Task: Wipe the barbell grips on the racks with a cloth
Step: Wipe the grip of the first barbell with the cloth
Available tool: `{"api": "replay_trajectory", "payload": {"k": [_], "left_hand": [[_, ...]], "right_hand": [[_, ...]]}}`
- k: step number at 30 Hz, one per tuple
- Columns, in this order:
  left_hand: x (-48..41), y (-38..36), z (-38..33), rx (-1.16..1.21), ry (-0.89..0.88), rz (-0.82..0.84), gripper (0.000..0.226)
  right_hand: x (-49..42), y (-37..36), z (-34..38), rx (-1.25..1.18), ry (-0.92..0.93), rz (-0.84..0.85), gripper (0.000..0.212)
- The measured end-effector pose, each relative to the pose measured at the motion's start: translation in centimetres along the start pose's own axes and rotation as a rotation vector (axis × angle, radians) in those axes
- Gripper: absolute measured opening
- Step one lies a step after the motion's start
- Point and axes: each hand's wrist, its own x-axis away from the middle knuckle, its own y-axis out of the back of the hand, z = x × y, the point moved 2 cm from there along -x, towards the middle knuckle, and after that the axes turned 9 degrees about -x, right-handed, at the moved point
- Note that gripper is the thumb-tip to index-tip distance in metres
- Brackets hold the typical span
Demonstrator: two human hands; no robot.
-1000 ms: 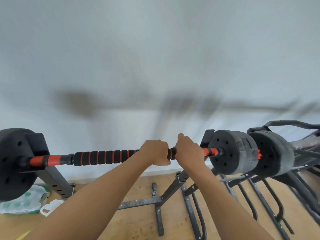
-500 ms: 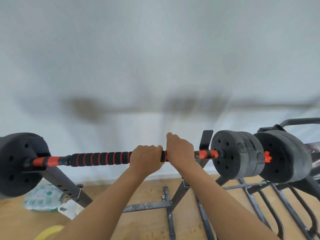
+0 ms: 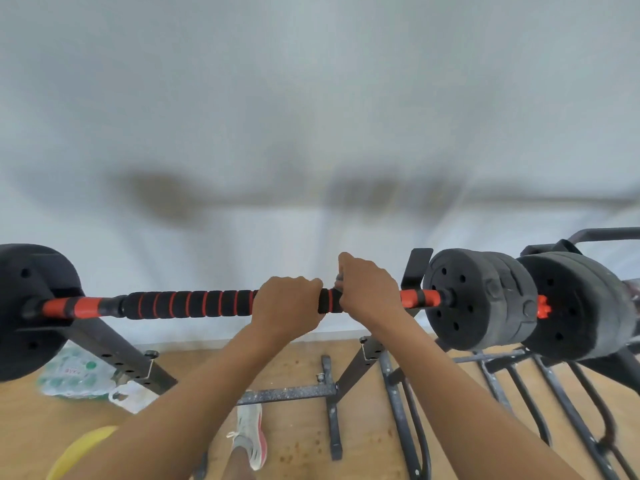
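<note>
A barbell lies across a black rack, its black foam grip (image 3: 188,304) ringed with red and its bare ends orange. My left hand (image 3: 287,306) is closed around the grip near the middle. Just to its right, my right hand (image 3: 369,294) is wrapped over the grip, with a short black stretch showing between the two. A small grey bit of cloth (image 3: 340,281) peeks out at the top of my right hand; the rest is hidden under my fingers. Black weight plates sit at the left end (image 3: 26,306) and the right end (image 3: 479,303).
The rack's black legs (image 3: 117,351) and cross bar (image 3: 287,393) stand on a wooden floor against a white wall. A second set of plates (image 3: 581,306) and more metal frames are at the right. A plastic pack of bottles (image 3: 74,375) lies lower left. My shoe (image 3: 251,434) is below.
Both hands have slid left along the bar, away from the right plate, and a short stretch of black grip now shows between them. The view has tilted down to show the shoe.
</note>
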Motion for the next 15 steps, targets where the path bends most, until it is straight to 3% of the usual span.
{"api": "replay_trajectory", "payload": {"k": [2,3,4,7,9,11,15], "left_hand": [[0.8,-0.2,-0.7,-0.065,0.003,-0.176,0.041],[0.3,0.0,-0.9,-0.042,0.002,-0.123,0.037],[-0.4,0.6,-0.7,0.011,-0.008,-0.002,0.031],[-2.8,2.5,1.1,0.381,-0.068,0.609,0.033],[-3.5,3.3,1.5,0.592,-0.077,0.831,0.036],[-3.5,3.2,1.0,0.558,-0.049,0.777,0.026],[-0.9,2.0,0.0,0.155,0.033,0.202,0.033]], "right_hand": [[0.2,0.0,-0.1,-0.013,0.007,-0.012,0.019],[0.2,-0.1,-0.1,-0.010,0.013,-0.022,0.019],[0.3,-0.1,-0.1,-0.005,0.020,-0.029,0.019],[0.7,-0.3,0.2,0.018,0.042,-0.046,0.020],[1.0,-0.3,0.3,0.040,0.046,-0.061,0.022],[1.0,-0.3,0.3,0.048,0.038,-0.076,0.022],[0.7,-0.1,0.5,0.028,0.032,-0.071,0.021]]}}
